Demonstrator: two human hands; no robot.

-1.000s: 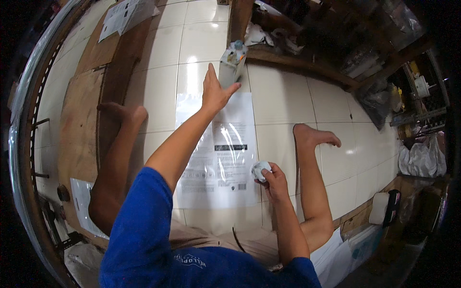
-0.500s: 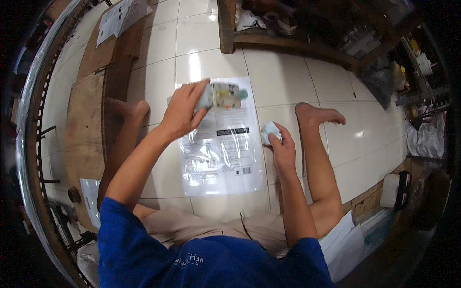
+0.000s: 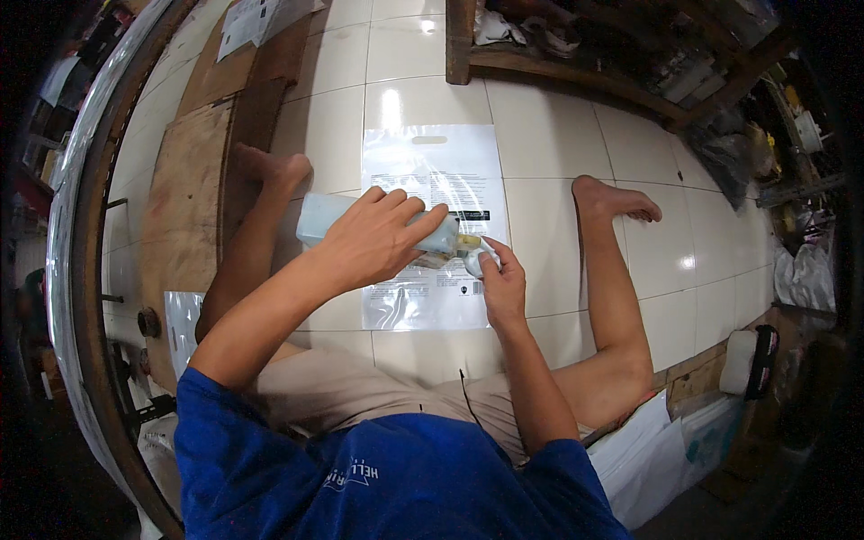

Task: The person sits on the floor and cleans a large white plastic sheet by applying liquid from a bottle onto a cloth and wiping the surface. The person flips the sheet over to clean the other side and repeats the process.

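Observation:
My left hand [image 3: 382, 236] is wrapped from above round a pale blue plastic bottle [image 3: 322, 216]. The bottle lies nearly level in the air, its narrow neck pointing right. Against or just beside that neck is a small wadded white cloth [image 3: 475, 263], pinched in my right hand [image 3: 506, 286]; I cannot tell whether they touch. Below both hands, a clear-and-white plastic bag [image 3: 432, 312] with dark print and a cut-out handle slot lies flat on the tiled floor. My left hand and the bottle hide part of it.
My legs stretch out on both sides of the bag. On the left stands a long wooden box [image 3: 184, 189], and a wooden rack [image 3: 459, 45] rises at the far right. Flat plastic bags [image 3: 639, 454] lie by my right thigh, near a pale block with a black side [image 3: 740, 362].
The bottle has come nearer and turned, its neck meeting the area of the cloth. My right hand has shifted slightly left with the cloth. The whole view has also shifted.

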